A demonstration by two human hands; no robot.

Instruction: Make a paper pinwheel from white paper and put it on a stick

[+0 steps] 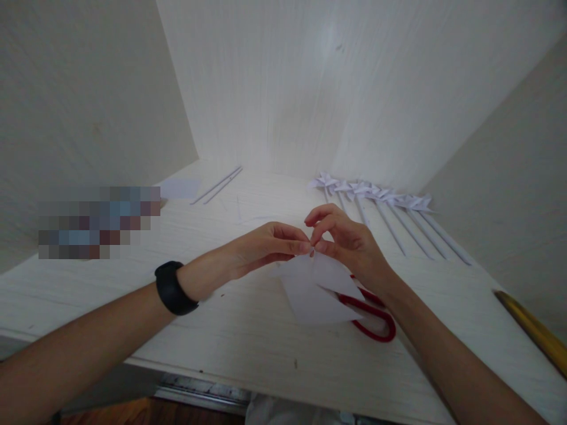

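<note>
A thin sheet of white paper (305, 295) hangs below my two hands, pinched at its top edge. My left hand (279, 243) has thumb and fingers pressed together on the paper. Fingertip to fingertip with it, my right hand (343, 233) pinches the same spot, where a small curl of paper shows. Red-handled scissors (372, 319) lie on the table behind and to the right of the sheet, beneath my right wrist. The paper hides part of their blades.
Several white paper pinwheels (367, 190) on paper sticks lie in a row at the back right. Two thin paper sticks (217, 186) and a paper sheet (179, 188) lie back left. A blurred-out item (100, 224) stands at left. A golden object (531, 330) lies along the right edge. Walls enclose the table (155, 342).
</note>
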